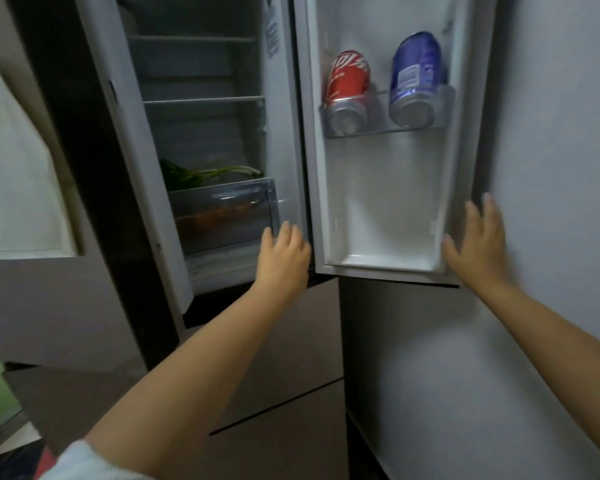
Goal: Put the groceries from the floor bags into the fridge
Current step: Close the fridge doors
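The fridge stands open in front of me, its right door (378, 209) swung out towards me. A red can (349, 88) and a blue can (416, 77) stand in that door's upper shelf (378, 128). Green leafy vegetables (194, 174) lie on top of the clear drawer (222, 209) inside the fridge. My left hand (284, 254) is open at the drawer's lower right corner, next to the door's hinge edge, holding nothing. My right hand (478, 237) is open with fingers spread, against the outer edge of the right door. No bags are in view.
The left fridge door (25, 188) hangs open at the left. Inside are glass shelves (201, 100). Brown lower drawer fronts (284, 358) sit below the fridge compartment. A grey wall (551, 168) runs along the right, close behind the right door.
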Demonstrator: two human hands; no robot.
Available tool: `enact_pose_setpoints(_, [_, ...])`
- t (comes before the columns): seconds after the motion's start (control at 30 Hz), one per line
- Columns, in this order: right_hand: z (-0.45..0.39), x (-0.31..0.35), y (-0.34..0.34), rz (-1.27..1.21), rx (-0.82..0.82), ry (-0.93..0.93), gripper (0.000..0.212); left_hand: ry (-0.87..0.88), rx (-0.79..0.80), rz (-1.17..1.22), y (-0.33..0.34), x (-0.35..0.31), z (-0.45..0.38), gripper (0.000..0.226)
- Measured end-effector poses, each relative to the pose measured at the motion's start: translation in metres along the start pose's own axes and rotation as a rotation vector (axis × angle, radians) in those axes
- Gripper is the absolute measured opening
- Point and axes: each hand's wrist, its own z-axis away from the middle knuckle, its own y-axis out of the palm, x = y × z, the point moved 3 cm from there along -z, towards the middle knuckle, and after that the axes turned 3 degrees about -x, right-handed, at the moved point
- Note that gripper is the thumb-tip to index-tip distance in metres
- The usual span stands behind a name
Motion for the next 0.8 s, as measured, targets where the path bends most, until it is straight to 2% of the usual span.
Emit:
enact_pose_setpoints(0.07, [-0.010, -0.016, -0.005, -0.210, -0.019, 0.234, 0.067, 0.044, -0.044, 0.017, -0.009, -0.026, -0.017, 0.054])
enact_pose_setpoints(0.13, [-0.018, -0.022, 0.006, -0.381, 0.073, 0.365, 0.069, 0.056, -0.069, 0.049, -0.011, -0.042, -0.030, 0.051])
enact_pose_setpoints(0.2, [-0.021, -0.021, 0.017, -0.531, 0.170, 0.447, 0.073, 0.059, -0.227, 0.101, -0.012, -0.054, -0.042, 0.044])
enact_pose_setpoints(0.3, [-0.018, -0.012, 0.029, -0.628, 0.194, 0.487, 0.083, 0.053, -0.332, 0.143, -0.007, -0.056, -0.044, 0.040])
enact_pose_setpoints(0.47, [0.000, -0.016, 0.020, -0.585, 0.169, 0.403, 0.081, 0.038, -0.335, 0.204, 0.000, -0.057, -0.048, 0.044])
enact_pose_setpoints(0.67, [0.052, 0.016, 0.000, -0.446, -0.060, 0.170, 0.084, -0.029, -0.282, 0.277, -0.003, -0.033, -0.035, 0.040])
enact_pose_setpoints(0.8, [0.069, 0.040, -0.008, -0.438, -0.221, -0.067, 0.049, -0.078, -0.297, 0.264, -0.009, 0.005, -0.008, 0.034])
